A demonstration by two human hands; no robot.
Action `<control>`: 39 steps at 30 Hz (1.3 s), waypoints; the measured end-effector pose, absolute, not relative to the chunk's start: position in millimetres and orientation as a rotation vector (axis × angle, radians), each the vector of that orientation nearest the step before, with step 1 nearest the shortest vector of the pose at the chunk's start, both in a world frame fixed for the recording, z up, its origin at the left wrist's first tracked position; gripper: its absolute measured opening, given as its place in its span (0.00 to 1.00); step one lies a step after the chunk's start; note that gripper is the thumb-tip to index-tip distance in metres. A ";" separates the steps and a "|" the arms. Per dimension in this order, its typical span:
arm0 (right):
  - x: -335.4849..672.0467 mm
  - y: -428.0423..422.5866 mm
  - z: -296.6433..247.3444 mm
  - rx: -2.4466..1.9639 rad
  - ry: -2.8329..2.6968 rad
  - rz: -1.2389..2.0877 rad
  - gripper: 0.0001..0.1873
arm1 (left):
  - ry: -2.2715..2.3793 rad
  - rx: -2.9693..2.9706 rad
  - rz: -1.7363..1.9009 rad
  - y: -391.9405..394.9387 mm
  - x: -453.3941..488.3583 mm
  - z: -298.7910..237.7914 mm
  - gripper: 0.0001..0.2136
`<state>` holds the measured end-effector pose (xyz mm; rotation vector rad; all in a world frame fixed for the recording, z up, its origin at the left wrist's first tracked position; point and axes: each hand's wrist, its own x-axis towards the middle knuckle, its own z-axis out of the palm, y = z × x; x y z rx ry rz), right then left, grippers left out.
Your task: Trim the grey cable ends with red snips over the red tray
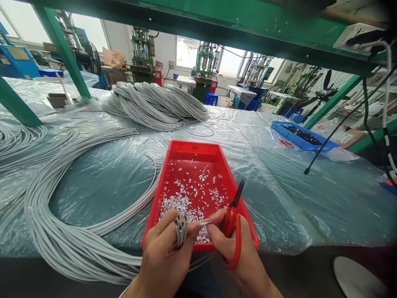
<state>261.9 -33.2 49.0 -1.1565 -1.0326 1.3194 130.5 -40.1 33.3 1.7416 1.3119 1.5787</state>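
Note:
My left hand [169,244] is closed round a bunch of grey cables [180,231], their cut ends poking up between the fingers. One cable end [204,223] sticks out from its fingertips toward my right hand [238,244]. Looped on that right hand are red-handled scissors [234,211], dark blades pointing up and away. Its thumb and forefinger are at the cable tip; whether they pinch it is hard to see. Beneath both hands lies a red tray [196,145] scattered with small silvery scraps [178,205]. A long loop of grey cables [46,207] curves from the left hand across the table.
A big coil of grey cable [155,103] lies at the table's back, more cables [18,140] at far left. On the right are a blue tray [304,135] of black parts and red-handled scissors [285,143]. A green beam [198,20] crosses overhead; a black cord [335,128] hangs at right.

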 end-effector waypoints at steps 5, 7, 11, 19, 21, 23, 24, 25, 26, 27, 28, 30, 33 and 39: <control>271.5 -22.2 58.4 -1.147 -1.233 1.383 0.04 | 1.249 1.401 1.357 -36.9 128.4 44.9 0.05; 276.7 -17.9 62.4 -1.122 -1.326 1.426 0.04 | 1.200 1.198 1.265 -37.4 129.0 48.1 0.04; 281.6 -9.7 68.6 -1.113 -1.471 1.464 0.05 | 1.020 0.995 1.153 -38.2 127.2 47.9 0.05; 307.4 8.6 55.1 -1.195 -1.636 1.338 0.04 | 0.911 0.836 1.169 -31.4 122.4 43.9 0.15; 319.8 0.8 53.5 -1.155 -1.674 1.391 0.16 | 0.930 0.855 1.186 -29.6 124.0 41.2 0.15; 331.3 -11.3 54.4 -1.151 -1.742 1.436 0.25 | 0.944 0.876 1.176 -28.2 126.0 38.4 0.14; 336.2 -17.5 55.7 -1.177 -1.801 1.456 0.28 | 0.951 0.890 1.164 -27.7 127.0 37.3 0.14; 340.2 -23.2 57.8 -1.222 -1.877 1.463 0.31 | 0.958 0.904 1.152 -27.5 127.8 36.7 0.13; 343.2 -28.0 60.4 -1.282 -1.957 1.458 0.34 | 0.963 0.916 1.141 -27.3 128.4 36.4 0.13; 345.1 -31.5 63.4 -1.346 -2.032 1.445 0.36 | 0.967 0.925 1.130 -27.3 128.8 36.4 0.12; 346.1 -33.8 66.7 -1.404 -2.091 1.426 0.38 | 0.969 0.931 1.118 -27.4 129.0 36.7 0.11; 345.6 -34.9 72.6 -1.459 -2.151 1.397 0.35 | 0.974 0.935 1.091 -27.8 128.8 37.3 0.11; 339.4 -30.6 75.1 -1.360 -2.029 1.519 0.25 | 0.963 0.929 1.040 -29.5 128.0 36.9 0.11; 305.3 -17.6 63.8 -0.999 -1.305 1.649 0.19 | 0.926 0.908 0.943 -37.4 127.7 38.3 0.08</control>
